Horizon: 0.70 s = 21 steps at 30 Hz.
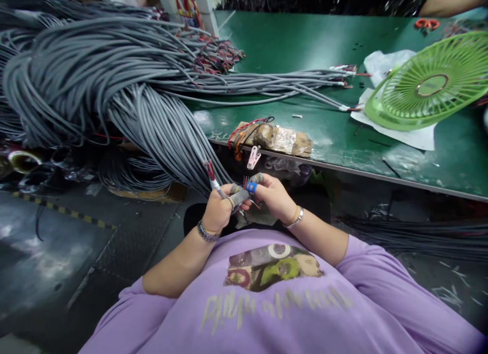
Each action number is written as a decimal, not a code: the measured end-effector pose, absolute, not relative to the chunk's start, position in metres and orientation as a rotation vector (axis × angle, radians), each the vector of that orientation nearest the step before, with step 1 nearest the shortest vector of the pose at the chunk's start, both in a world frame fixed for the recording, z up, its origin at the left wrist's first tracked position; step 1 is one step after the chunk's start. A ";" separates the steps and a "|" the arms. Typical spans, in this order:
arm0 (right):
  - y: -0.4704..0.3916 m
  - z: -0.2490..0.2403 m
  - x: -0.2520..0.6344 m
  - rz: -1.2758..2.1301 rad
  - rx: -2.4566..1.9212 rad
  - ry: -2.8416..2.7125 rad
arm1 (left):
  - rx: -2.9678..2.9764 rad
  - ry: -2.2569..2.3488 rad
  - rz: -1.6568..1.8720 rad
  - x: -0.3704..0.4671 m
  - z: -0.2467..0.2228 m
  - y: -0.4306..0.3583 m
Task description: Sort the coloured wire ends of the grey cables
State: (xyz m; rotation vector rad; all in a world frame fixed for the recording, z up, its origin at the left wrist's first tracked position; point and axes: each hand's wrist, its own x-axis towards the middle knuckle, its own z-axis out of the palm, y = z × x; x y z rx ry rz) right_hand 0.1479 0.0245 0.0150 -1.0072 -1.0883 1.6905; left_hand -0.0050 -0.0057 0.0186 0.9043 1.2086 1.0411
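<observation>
My left hand point(220, 211) is closed around a grey cable point(217, 189) near its stripped end, where red and dark wires point(209, 172) stick out past a white band. Close beside it, my right hand point(275, 195) pinches the thin wire ends point(246, 181) that rise between the two hands. Several fingers wear grey wrappings, and a blue band point(250, 187) circles one right fingertip. The hands meet in front of my body, just below the table edge. A thick bundle of grey cables point(163, 125) hangs off the table to the left.
On the green table point(274, 43) lie more grey cables point(267, 83), a green fan point(430, 84), orange-handled scissors point(427, 24) and a taped wooden block point(285, 140). A pink clip point(253, 157) hangs at the table edge. Another person's arm point(453, 3) shows at far right.
</observation>
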 end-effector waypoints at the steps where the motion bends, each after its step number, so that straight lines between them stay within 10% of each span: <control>1: 0.023 0.013 0.147 1.694 -1.008 -1.043 | 0.894 1.209 1.073 -0.003 0.017 -0.006; 21: 0.017 0.006 0.143 1.730 -0.932 -0.930 | 0.811 1.317 1.353 0.011 0.013 -0.007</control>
